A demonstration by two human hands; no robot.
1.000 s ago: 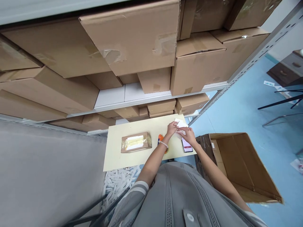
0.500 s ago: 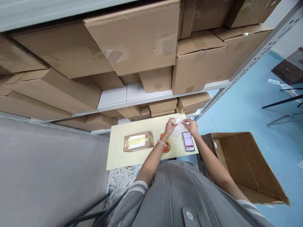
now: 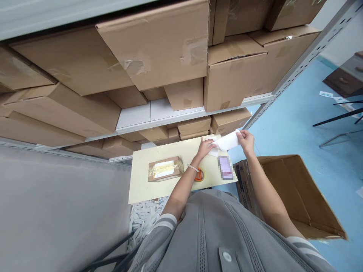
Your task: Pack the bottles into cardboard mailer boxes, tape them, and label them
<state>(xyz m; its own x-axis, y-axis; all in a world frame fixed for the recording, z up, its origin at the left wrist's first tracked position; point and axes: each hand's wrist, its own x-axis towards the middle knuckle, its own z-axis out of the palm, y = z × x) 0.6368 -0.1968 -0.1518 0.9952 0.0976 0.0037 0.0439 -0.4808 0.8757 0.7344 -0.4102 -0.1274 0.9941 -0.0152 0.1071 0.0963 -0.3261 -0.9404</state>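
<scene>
Your right hand (image 3: 247, 142) had swung out past the bench's right end, and the paper (image 3: 229, 140), a small sheet between close-set hands half a second earlier, now stretched out as a longer strip. That suggested it had been unfolded or peeled apart, with its far end free to be handled.

Your right hand pinched that far end between thumb and fingers, the forearm reaching forward and clear of the bench. Your left hand (image 3: 204, 148) stayed low over the bench, fingers at the paper's near end; the view did not show whether they gripped or only steadied it. The paper sloped up to the right between your hands, and more white showed beneath it, perhaps a second sheet.

Near your left wrist lay the orange-and-yellow tape (image 3: 200, 175), partly hidden by your forearm. The phone (image 3: 226, 167) lay near the bench's right end, and the taped parcel (image 3: 177, 168) sat farther left on the bench (image 3: 141, 189). Beyond were the boxes (image 3: 159, 45) on the shelf (image 3: 167, 120); to your right, a carton (image 3: 286, 185).
</scene>
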